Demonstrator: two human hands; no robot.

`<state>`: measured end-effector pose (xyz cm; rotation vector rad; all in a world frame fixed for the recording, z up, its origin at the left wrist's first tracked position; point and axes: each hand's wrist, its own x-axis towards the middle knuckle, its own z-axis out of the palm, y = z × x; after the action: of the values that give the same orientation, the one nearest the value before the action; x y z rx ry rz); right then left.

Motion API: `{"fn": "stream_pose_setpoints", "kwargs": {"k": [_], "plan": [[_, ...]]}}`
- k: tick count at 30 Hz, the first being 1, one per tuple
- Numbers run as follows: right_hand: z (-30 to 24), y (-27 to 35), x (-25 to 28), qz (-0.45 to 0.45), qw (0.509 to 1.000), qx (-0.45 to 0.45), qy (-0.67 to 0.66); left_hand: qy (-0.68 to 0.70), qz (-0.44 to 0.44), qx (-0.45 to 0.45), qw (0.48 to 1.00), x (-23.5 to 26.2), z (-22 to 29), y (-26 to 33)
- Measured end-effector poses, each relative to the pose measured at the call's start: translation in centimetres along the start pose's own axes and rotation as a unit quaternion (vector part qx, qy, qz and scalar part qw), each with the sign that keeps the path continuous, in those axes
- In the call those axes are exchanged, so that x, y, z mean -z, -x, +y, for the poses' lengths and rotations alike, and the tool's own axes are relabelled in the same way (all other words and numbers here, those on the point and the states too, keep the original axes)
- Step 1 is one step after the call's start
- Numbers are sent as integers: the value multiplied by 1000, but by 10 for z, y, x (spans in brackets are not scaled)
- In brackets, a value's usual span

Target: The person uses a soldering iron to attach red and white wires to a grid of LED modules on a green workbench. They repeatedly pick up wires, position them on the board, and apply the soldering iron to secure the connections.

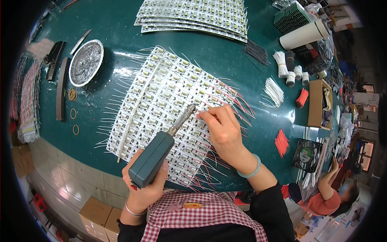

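On the green table lies a panel of white circuit boards [155, 97], with white wires along its left edge and red and white wires along its right. My left hand [147, 189] is wrapped round the dark green handle of a soldering gun [152, 158]. The gun's dark metal tip rests at or just above the right part of the panel. Close beside that tip, my right hand [224, 135] pinches a red wire [200, 114] against a board. A long pale strip [133, 115] lies across the panel's left side.
A stack of similar panels [193, 18] sits at the far side. Left are a foil-lined bowl [86, 63], a dark bar [62, 88] and rubber bands [73, 113]. Right are white wires [273, 93], red wires [281, 143], a small fan [307, 154] and a co-worker [326, 197].
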<state>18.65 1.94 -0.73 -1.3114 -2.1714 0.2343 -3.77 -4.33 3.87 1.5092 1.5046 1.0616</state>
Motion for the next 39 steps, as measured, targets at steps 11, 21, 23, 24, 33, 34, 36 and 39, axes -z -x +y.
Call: {"fn": "stream_pose_setpoints", "kwargs": {"k": [11,21,23,24,33,34,36,39], "plan": [[-2,1,0,5,1000,-2,1,44,-10,42,998,-4,-3,4],[-2,1,-2,14,1000,-7,-11,52,-19,71,996,-7,-7,6],[-1,1,-1,12,1000,-6,-11,34,-23,53,998,-6,-7,5],[-1,1,-1,13,1000,-6,-14,25,-25,45,998,-5,-7,5],[-1,1,-1,11,1000,-11,-16,40,-19,51,998,-7,-9,6],[-1,1,-2,12,1000,-9,-13,23,-19,41,999,-7,-9,6],[-1,1,-2,10,1000,-6,-10,-11,-18,21,1000,-6,-6,5],[-1,1,-1,8,1000,-4,-7,9,-17,20,1000,-3,-4,4]]}}
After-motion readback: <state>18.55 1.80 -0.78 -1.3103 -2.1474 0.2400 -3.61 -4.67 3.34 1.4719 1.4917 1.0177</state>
